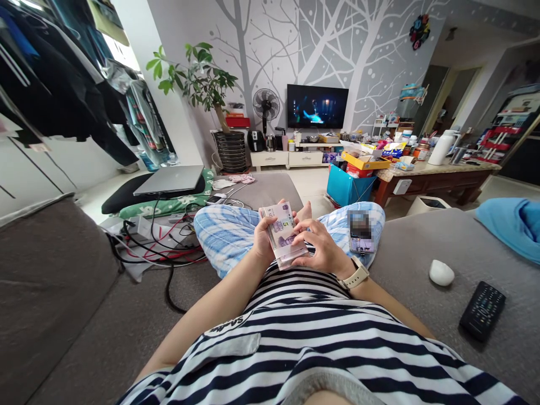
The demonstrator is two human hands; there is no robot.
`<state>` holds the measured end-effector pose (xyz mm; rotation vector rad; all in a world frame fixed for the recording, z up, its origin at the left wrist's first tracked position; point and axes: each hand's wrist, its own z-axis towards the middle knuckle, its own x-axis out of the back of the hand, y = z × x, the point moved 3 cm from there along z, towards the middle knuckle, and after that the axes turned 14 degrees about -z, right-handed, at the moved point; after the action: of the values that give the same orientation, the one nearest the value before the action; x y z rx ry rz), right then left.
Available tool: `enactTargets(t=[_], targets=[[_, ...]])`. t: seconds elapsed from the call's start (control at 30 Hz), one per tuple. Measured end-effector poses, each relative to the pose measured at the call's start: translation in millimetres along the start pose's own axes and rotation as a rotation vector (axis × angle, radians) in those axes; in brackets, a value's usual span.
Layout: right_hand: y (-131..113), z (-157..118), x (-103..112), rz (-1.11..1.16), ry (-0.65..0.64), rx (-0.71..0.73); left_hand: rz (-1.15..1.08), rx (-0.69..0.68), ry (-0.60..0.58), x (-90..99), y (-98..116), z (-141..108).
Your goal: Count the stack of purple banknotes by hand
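Note:
A stack of banknotes [280, 220], purple and white with a "5" on the top one, is held above my lap. My left hand [264, 242] grips its left side, thumb lying across the top note. My right hand [323, 247] is at the stack's lower right, fingers bent over the face of the notes and thumb by the bottom edge. A watch with a pale strap [355, 274] is on my right wrist. On my right knee, over blue checked trousers [219, 236], rests a phone [361, 232] with its screen partly blurred out.
To the right on the grey sofa lie a small white case [441, 273], a black remote control [482, 311] and blue cloth [512, 225]. Tangled cables [162, 247] and a laptop [171, 180] are at left. Beyond stands a cluttered table [447, 169] beside a teal box [348, 185].

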<state>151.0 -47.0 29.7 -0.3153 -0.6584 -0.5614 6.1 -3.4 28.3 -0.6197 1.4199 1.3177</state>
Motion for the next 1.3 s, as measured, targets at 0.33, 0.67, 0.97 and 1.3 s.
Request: enactTargets(t=[0.33,0.67,0.97,1.3], targets=[[-0.5,-2.0,-0.8,-0.049,-0.009,-0.003,0.01,-0.03,-0.01,1.8,-2.0,1.3],[1.0,-3.7,-0.9,-0.045,-0.001,-0.034,0.016,0.007,-0.013,3.6,-2.6,0.5],[20.2,-3.7,-6.2,0.393,0.157,-0.555,0.188,-0.101,-0.123,-8.4,-0.6,-1.7],[20.0,2.9,-17.1,0.983,0.167,-0.716,0.509,0.009,-0.253,-24.9,-8.1,7.3]])
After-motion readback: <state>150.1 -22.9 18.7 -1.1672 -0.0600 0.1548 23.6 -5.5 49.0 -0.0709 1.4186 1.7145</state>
